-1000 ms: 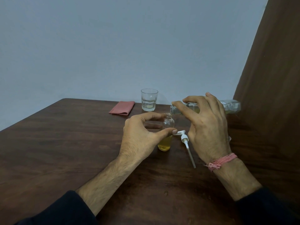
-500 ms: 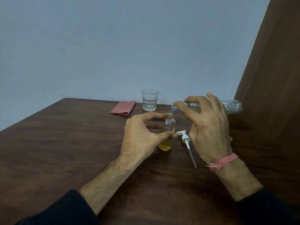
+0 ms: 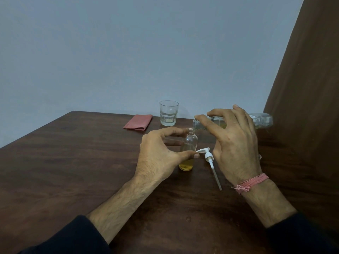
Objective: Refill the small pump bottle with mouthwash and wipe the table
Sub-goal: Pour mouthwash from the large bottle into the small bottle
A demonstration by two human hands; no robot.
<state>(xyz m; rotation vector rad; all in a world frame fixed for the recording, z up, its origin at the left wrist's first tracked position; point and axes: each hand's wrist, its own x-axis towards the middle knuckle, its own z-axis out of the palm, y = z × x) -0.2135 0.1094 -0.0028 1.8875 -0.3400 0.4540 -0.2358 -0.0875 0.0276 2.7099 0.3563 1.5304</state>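
The small pump bottle [image 3: 189, 151] stands upright mid-table, amber liquid low in it, its neck uncapped. The left hand [image 3: 159, 158] curls round it, thumb and fingers pinching its sides. The right hand [image 3: 236, 143] grips a clear mouthwash bottle [image 3: 260, 120] tipped flat, mouth at the small neck. The pump head [image 3: 209, 156] lies between the hands. A glass [image 3: 168, 113] and folded red cloth [image 3: 138, 122] sit near the table [image 3: 64, 171] far edge; the left half lies bare.

Dark sleeves [image 3: 69, 237], pink wrist thread [image 3: 251, 183]
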